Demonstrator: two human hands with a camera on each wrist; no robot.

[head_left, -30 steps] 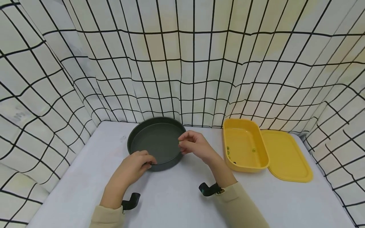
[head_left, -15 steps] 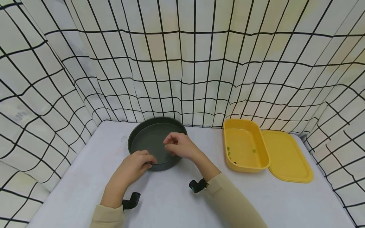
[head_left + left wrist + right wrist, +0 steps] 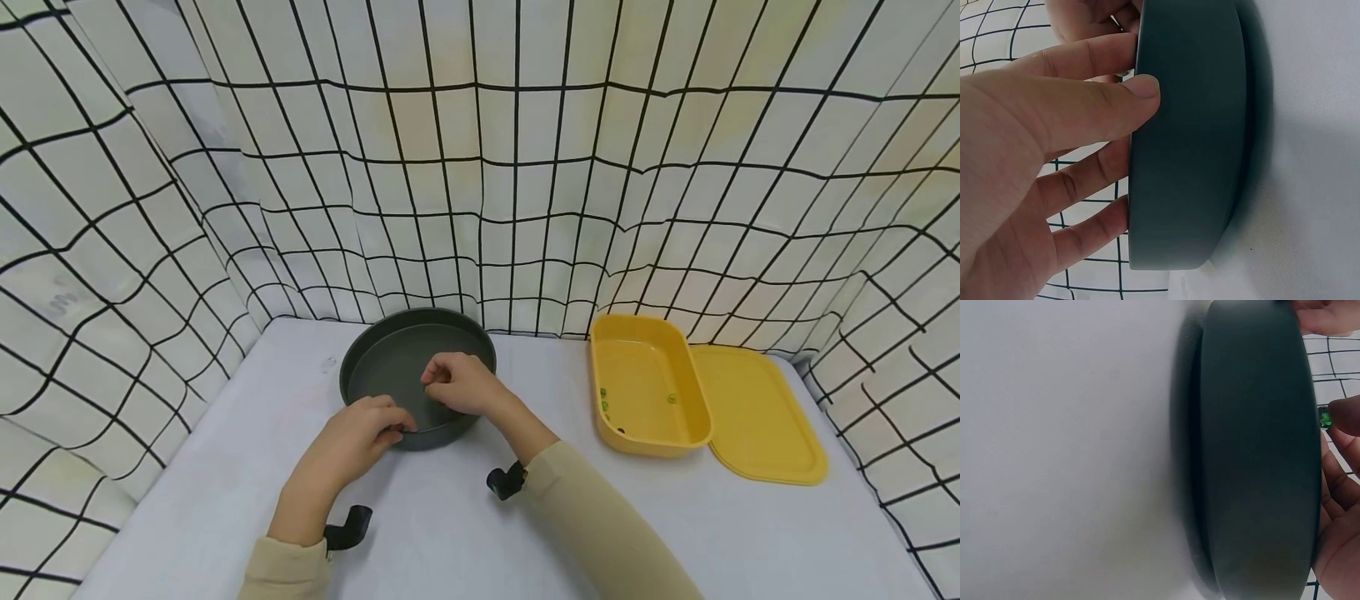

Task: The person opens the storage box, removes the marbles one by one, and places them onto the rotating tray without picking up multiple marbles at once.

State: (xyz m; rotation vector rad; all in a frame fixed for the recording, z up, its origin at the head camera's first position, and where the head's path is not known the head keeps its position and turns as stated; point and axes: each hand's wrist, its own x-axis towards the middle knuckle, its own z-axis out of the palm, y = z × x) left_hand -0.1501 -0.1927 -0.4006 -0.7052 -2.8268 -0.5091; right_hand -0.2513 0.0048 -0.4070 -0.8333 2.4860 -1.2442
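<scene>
A round, dark grey-green cake pan [image 3: 397,360] lies toward the back of the table, left of centre. My left hand [image 3: 358,437] grips its near rim; in the left wrist view the thumb [image 3: 1138,94] presses the outer wall while the fingers reach over the rim. Over the pan's right part hovers my right hand [image 3: 463,385], fingertips together. In the right wrist view a small shiny green piece [image 3: 1325,417] shows at its thumb tip, pinched, most of it hidden by the fingers. Its exact kind cannot be told.
A yellow rectangular container [image 3: 645,375] with several tiny green bits and a dark one stands to the right. Its yellow lid [image 3: 765,417] lies flat beside it. Black-gridded netting over white cloth [image 3: 540,192] walls the table [image 3: 450,533] at the back and sides.
My right hand has moved left from the pan's right rim to over its inside. The left hand has stayed at the near rim.
</scene>
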